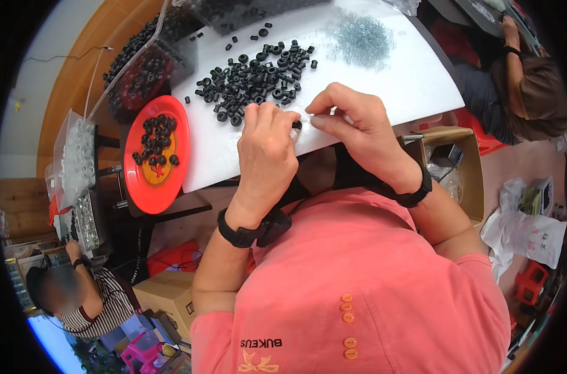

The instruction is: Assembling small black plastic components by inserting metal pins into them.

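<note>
Over the front edge of the white work surface (212, 159), my left hand (266, 149) pinches a small black ring-like part (296, 125) between thumb and fingers. My right hand (364, 128) is close beside it, thumb and forefinger brought together. Whatever lies between those right fingertips is too small to make out. Just beyond my hands spreads a loose pile of black, spool-like rubber or plastic parts (252, 81). Farther back on the right lies a heap of tiny clear, bluish pieces (364, 38). On the left, a red oval plate (134, 181) carries several black parts.
Clear bins of black parts (137, 75) stand at the back left. An open cardboard box (474, 181) is to my right, near white plastic bags (527, 237). One person (93, 293) works at the lower left, another (539, 93) at the upper right.
</note>
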Tool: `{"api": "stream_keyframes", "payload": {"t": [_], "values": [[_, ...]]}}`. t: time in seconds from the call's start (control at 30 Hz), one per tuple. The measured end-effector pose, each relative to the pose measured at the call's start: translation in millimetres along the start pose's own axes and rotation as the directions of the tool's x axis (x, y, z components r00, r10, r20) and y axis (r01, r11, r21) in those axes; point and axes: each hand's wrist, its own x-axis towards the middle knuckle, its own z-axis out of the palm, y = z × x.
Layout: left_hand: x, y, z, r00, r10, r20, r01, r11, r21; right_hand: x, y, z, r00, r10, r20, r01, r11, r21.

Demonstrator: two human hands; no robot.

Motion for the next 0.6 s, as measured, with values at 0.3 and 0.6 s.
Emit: {"api": "stream_keyframes", "payload": {"t": [0.3, 0.6], "values": [[-2.5, 7.3, -11.0, 0.864, -0.439, 0.245, 0.471, 0.537, -0.7, 0.5, 5.6, 11.1, 1.0, 0.015, 0.02, -0.017, 0.997, 0.074], [-13.1, -7.4, -12.6, 0.825, -0.485, 0.291, 0.466, 0.291, -0.836, -7.5, -8.5, 20.2, 0.943, -0.308, 0.129, 0.33, 0.921, -0.209]]}}
